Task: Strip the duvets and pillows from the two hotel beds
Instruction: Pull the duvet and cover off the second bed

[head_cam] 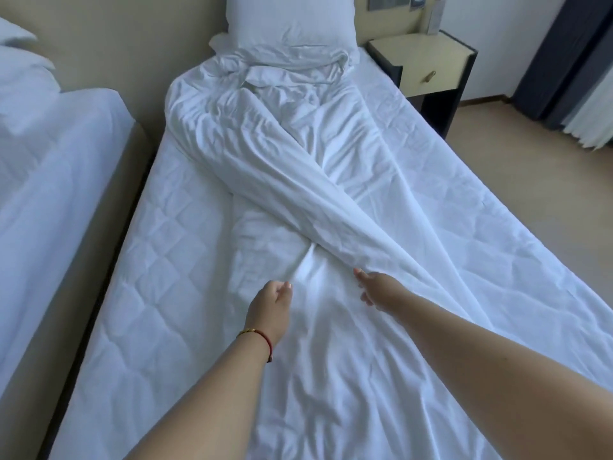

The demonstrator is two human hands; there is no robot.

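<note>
A crumpled white duvet [265,154] lies bunched in a diagonal roll across the nearer bed, over a quilted mattress cover [159,260]. One white pillow [288,21] leans on the headboard. My left hand [270,307], with a red-and-gold bracelet at the wrist, hovers with fingers loosely curled beside a gathered fold of the duvet; I see no fabric in it. My right hand [378,290] reaches with fingers stretched out, touching the lower end of the duvet roll. The second bed [49,167] on the left carries white pillows [20,61] and white bedding.
A narrow gap [109,227] separates the two beds. A cream nightstand [428,61] with a dark frame stands right of the headboard. Beige floor [530,167] runs along the bed's right side, with dark and white curtains [583,78] at the far right.
</note>
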